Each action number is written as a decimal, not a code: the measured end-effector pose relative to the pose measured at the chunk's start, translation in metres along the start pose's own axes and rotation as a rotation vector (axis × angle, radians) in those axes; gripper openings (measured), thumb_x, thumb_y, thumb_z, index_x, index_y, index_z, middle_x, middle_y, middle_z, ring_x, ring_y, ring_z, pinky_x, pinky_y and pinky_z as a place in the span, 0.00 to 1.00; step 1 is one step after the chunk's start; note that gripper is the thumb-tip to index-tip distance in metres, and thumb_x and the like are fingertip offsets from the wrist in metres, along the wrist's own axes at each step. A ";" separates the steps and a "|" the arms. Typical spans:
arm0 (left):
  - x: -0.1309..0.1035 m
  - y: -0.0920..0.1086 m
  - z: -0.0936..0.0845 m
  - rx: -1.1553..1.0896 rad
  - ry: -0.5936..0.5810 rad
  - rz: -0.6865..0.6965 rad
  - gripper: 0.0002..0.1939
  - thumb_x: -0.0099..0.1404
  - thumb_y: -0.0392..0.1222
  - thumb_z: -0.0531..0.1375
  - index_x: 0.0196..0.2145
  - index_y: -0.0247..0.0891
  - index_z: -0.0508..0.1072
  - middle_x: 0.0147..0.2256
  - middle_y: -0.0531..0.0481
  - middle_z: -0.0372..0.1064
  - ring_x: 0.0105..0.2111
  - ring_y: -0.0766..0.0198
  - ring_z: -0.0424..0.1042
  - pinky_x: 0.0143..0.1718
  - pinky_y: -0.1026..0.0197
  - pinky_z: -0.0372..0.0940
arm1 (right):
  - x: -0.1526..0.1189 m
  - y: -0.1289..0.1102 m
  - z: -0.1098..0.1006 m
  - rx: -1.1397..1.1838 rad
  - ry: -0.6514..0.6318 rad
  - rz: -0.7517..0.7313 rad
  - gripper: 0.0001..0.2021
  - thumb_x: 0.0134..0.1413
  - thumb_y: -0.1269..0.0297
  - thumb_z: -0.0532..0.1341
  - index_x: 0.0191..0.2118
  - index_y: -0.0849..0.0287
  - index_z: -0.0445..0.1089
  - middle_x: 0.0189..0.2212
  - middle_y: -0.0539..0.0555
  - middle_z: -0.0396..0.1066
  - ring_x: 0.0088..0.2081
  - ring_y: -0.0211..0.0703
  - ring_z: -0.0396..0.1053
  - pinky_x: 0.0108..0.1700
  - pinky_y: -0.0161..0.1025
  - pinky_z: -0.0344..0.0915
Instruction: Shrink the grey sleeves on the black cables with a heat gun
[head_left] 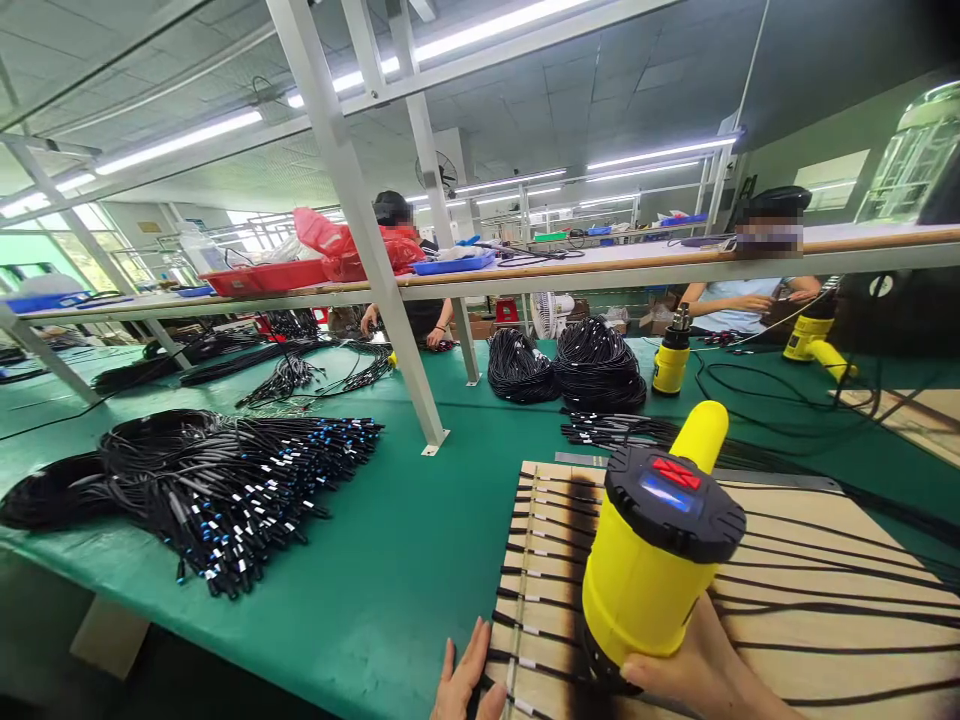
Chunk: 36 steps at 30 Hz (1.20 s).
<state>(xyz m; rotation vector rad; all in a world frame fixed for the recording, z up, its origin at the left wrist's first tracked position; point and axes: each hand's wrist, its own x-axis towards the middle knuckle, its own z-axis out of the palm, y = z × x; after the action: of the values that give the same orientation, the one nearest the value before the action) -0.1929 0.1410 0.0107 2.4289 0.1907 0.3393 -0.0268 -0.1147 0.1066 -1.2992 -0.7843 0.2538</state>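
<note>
Green table, bare to the left of a wooden board, gives side room; thin black cables lie crosswise on the board, plug ends at its left edge. Yellow heat gun, nozzle down over the scorched band, handle pointing away, is grasped low by the right hand. Left hand, nearer the plug ends, sits at the near-left edge, fingers spread; cannot tell if it pinches a cable.
</note>
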 end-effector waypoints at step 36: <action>-0.004 -0.011 0.006 0.074 0.000 0.047 0.28 0.66 0.54 0.48 0.61 0.54 0.45 0.59 0.49 0.52 0.57 0.48 0.56 0.56 0.35 0.45 | 0.011 -0.012 0.013 0.117 -0.098 0.056 0.15 0.35 0.62 0.67 0.34 0.54 0.68 0.25 0.51 0.73 0.25 0.45 0.69 0.27 0.39 0.68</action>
<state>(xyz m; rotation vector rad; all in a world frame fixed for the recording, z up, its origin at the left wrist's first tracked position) -0.1951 0.1449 -0.0020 2.5100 0.1489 0.3590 -0.0301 -0.1019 0.1221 -1.2064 -0.8053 0.4051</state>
